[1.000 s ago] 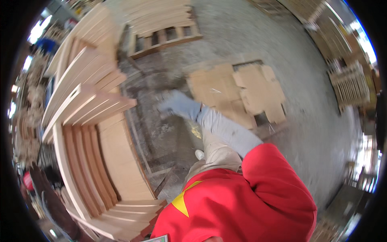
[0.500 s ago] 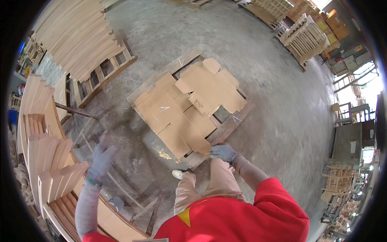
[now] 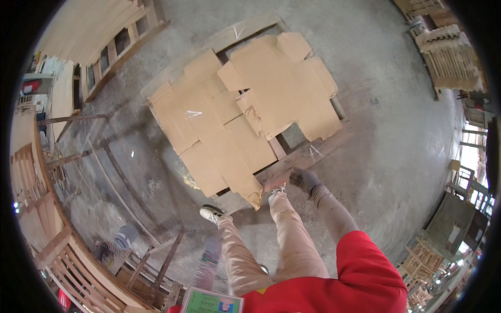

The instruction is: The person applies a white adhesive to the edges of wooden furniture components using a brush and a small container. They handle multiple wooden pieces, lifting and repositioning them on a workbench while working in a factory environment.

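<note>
Flattened brown cardboard sheets (image 3: pixel 282 78) lie across a low wooden pallet (image 3: pixel 329 143) on the floor in front of me. Slat gaps show between the overlapping pieces, and one torn cardboard corner (image 3: pixel 253 192) hangs past the near edge by my feet. My right hand (image 3: pixel 305 180), in a grey glove, hovers just off the pallet's near right edge. Its fingers look loosely curled, with nothing visible in them, apart from the cardboard. Beside my left leg, my gloved left hand (image 3: pixel 212 245) hangs low; motion smears its fingers.
At left stands a long curved bench (image 3: pixel 86 261) bearing wooden slats, with thin metal frame legs (image 3: pixel 167 261) reaching over the floor. A grey bucket-like object (image 3: pixel 125 237) sits near it. Stacked boards (image 3: pixel 88 31) rest on a pallet at far left; wooden parts (image 3: pixel 451 60) are stacked at far right.
My right hand has let go of the cardboard's near corner and moved slightly right. My left hand has dropped from near the bench to beside my leg. The view has shifted closer over the pallet.
</note>
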Demonstrator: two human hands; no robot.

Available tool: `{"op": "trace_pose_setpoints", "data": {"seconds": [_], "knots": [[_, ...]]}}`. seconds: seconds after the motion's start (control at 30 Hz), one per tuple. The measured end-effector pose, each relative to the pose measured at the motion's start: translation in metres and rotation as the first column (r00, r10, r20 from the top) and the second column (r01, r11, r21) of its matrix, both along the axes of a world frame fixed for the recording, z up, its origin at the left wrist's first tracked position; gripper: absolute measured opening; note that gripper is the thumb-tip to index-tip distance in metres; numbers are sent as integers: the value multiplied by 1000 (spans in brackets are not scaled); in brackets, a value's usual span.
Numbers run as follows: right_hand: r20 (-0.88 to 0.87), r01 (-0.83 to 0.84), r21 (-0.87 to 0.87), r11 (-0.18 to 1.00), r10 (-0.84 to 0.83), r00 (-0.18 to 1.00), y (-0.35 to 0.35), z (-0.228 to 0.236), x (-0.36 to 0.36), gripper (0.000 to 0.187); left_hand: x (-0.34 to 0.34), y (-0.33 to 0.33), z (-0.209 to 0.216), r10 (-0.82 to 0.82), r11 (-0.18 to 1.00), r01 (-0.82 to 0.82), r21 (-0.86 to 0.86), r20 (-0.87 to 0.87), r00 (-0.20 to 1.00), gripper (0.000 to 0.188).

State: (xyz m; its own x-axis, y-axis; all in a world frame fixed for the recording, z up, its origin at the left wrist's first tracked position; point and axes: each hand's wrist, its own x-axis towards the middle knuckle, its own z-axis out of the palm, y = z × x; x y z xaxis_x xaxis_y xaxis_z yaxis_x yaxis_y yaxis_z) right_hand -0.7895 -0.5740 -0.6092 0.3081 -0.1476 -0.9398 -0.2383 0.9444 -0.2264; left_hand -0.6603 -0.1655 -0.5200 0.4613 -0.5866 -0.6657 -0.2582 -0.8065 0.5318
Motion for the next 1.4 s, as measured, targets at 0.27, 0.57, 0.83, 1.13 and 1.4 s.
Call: {"op": "trace_pose_setpoints", "data": {"seconds": [0.27, 0.57, 0.83, 1.13, 1.4], "knots": [[-4, 193, -167, 967, -196, 981, -103, -191, 43, 27, -111, -76, -66, 261, 959, -269, -90, -95, 961, 21], [-16, 486, -259, 835, -507, 862, -88, -282, 139, 27, -151, -55, -110, 372, 927, -362, 92, -132, 919, 23], [-13, 356, -519, 777, -424, 905, -138, -312, 131, 18, -179, -56, -157, 867, 11, -875, 484, -441, -233, 33], [576, 430, -74, 900, -313, 755, -153, -300, 159, 22, -190, -39, -171, 847, 212, -914, 345, -532, -5, 41], [294, 460, -147, 876, -405, 866, 18, -237, 167, 30, -177, -19, -182, 849, -56, -863, 502, -431, -306, 45]]}}
